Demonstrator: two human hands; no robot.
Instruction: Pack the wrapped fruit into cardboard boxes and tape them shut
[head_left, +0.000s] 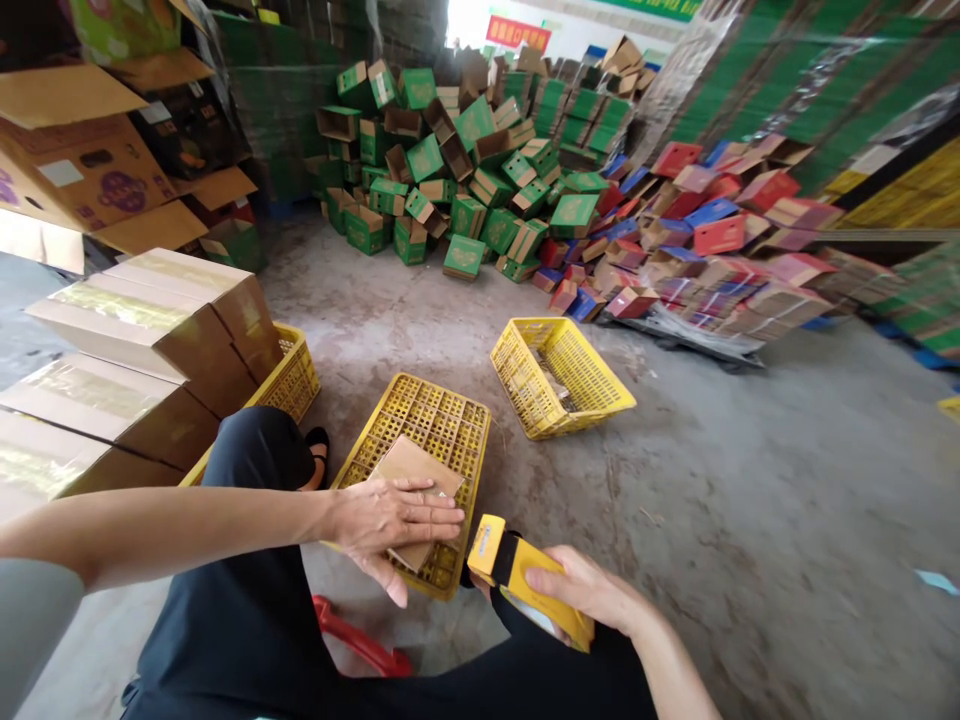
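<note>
My left hand (405,520) lies flat with its fingers stretched out on a small flat piece of brown cardboard (417,458). Under the cardboard is an upturned yellow plastic crate (442,412), its holed base facing up. To the right of it, my right hand (574,585) grips a yellow tape dispenser (536,575) with a black band across its front. A pale, rounded roll edge shows on the dispenser's underside, close above my right knee. Part of the cardboard is hidden beneath my left palm.
Taped brown cartons (150,310) sit in another yellow crate (300,370) on my left. A tilted open yellow crate (562,380) stands ahead. Green boxes (465,256) and red and blue boxes (720,235) are heaped beyond. Something red (360,640) lies between my legs.
</note>
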